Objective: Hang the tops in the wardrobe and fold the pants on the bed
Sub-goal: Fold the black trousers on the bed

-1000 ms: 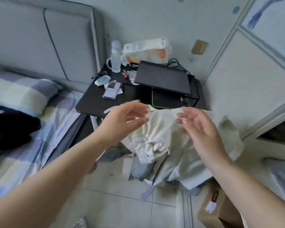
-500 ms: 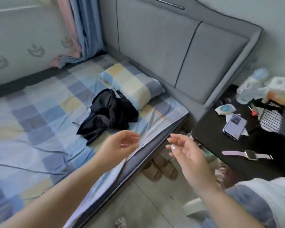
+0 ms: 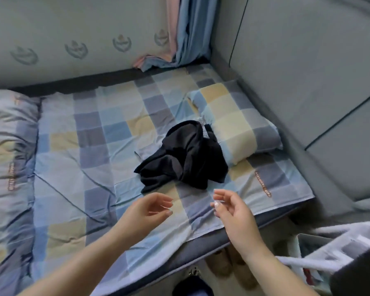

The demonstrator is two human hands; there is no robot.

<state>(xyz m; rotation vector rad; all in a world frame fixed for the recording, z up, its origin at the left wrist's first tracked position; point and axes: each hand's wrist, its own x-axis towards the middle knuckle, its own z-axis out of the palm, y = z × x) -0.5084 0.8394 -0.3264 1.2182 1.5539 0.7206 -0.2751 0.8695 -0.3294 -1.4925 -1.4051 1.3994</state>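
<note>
Both the left hand and the right hand hover loose-fingered and empty above the bed's near edge, just short of the crumpled black pants beside the pillow. Grabbing the bunched heap blindly risks catching one leg and dragging it off that edge.

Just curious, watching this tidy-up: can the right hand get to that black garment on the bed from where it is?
Probably yes. The right hand hovers empty just short of the black garment, with only bare checked sheet between them.
</note>
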